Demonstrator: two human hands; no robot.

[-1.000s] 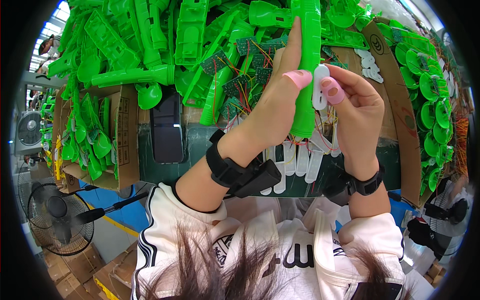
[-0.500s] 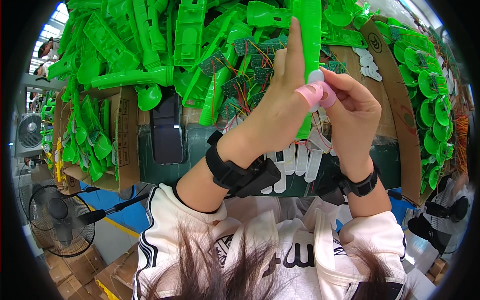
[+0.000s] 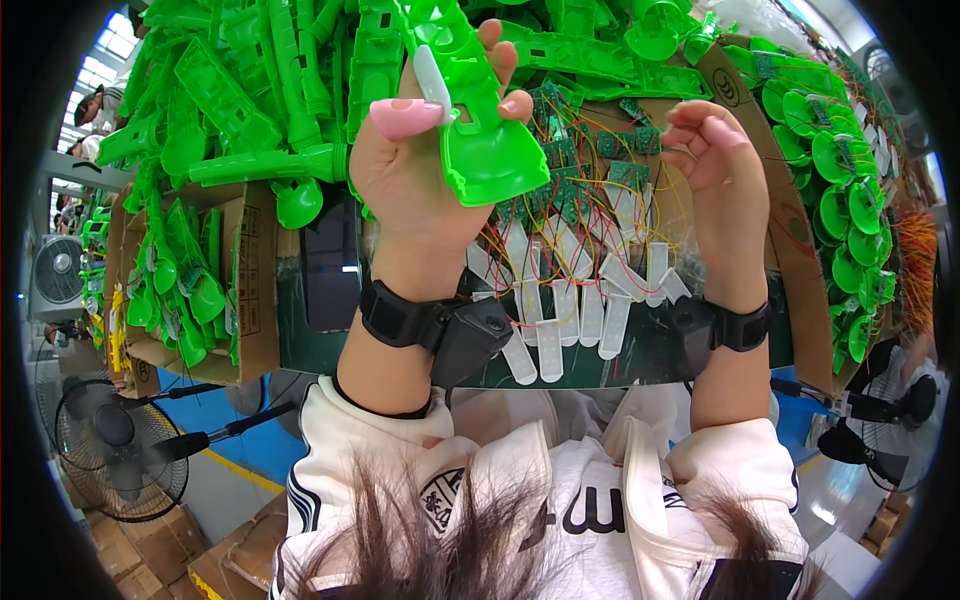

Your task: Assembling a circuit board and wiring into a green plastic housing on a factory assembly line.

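Observation:
My left hand [image 3: 415, 165] grips a green plastic housing half [image 3: 490, 155], its hollow inside facing up and its flared end toward me. A pink finger cover is on that thumb, which presses beside a small white plastic piece [image 3: 432, 82] at the housing's left edge. My right hand [image 3: 725, 165] is raised over the right side of the table, its fingers loosely bent and apart, with nothing visible in them. Between the hands lie green circuit boards [image 3: 570, 190] with red and yellow wires, joined to white plastic strips [image 3: 563, 305].
Green housings [image 3: 235, 95] are heaped at the back and left. A dark phone [image 3: 333, 265] lies left of my left wrist. Cardboard boxes stand left [image 3: 258, 280] and right [image 3: 800, 260], with green parts in and beside them. A black fan [image 3: 120, 430] stands lower left.
My hands have moved apart; the right has let go and shifted right. The left has drawn left, turning the housing so its hollow side shows.

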